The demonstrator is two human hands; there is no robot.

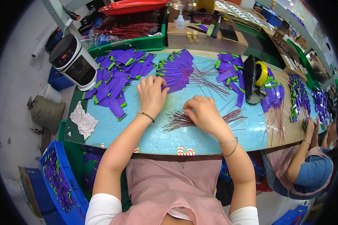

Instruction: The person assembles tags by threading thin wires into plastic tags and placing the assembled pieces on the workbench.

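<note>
My left hand (151,93) rests palm down on the blue mat (154,131), its fingertips touching the near edge of a fanned stack of purple strips with green ends (176,71). My right hand (202,112) is curled over a bundle of thin red wires (176,120) lying on the mat, fingers pinching at them. A larger heap of the same purple strips (116,78) lies to the left of my left hand. More red wires (206,80) spread out from the fanned stack.
A white and black fan heater (73,62) stands at the far left. A tape dispenser with a yellow roll (256,77) sits at right beside more purple strips (229,71). A green tray of red wires (127,30) is behind. Another person (308,161) works at right. A blue bin (60,180) stands below left.
</note>
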